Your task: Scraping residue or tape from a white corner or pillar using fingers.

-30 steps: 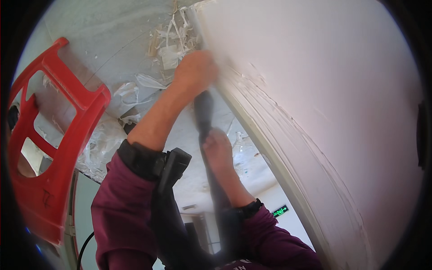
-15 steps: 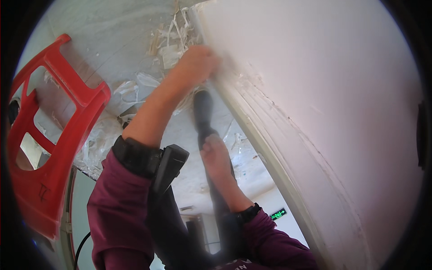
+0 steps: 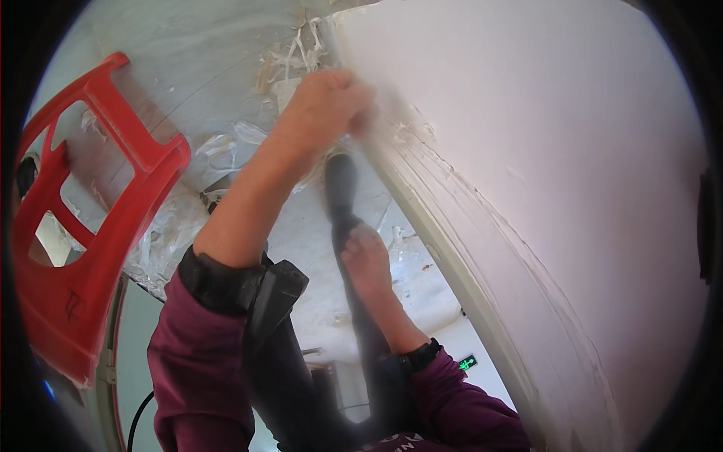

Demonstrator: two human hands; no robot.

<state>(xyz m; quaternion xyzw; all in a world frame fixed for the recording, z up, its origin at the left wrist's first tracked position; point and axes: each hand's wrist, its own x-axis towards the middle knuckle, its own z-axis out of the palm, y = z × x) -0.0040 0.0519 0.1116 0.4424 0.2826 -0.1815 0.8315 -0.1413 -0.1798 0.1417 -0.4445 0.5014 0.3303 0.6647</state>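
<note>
A large white panel (image 3: 542, 135) takes up the right side, with a creased strip of clear film (image 3: 497, 226) running down along its near edge. My left hand (image 3: 327, 105) is closed at the upper end of this strip, where the creases run together. Its fingertips are blurred and partly hidden against the panel. Lower down, my right hand (image 3: 367, 260) is in front of my dark-trousered leg, fingers curled in, apart from the panel. Nothing shows in it.
A red plastic stool (image 3: 113, 173) lies tilted at the left. Torn film scraps (image 3: 218, 154) litter the grey floor (image 3: 203, 38), with more beyond my left hand. My dark boot (image 3: 340, 181) stands beside the panel's pale edge (image 3: 422, 218). A green lit sign (image 3: 468, 363) shows low down.
My left hand has shifted slightly and its wrist has turned. The film's creases have grown longer and sharper along the panel edge. My right hand has moved a little to the right.
</note>
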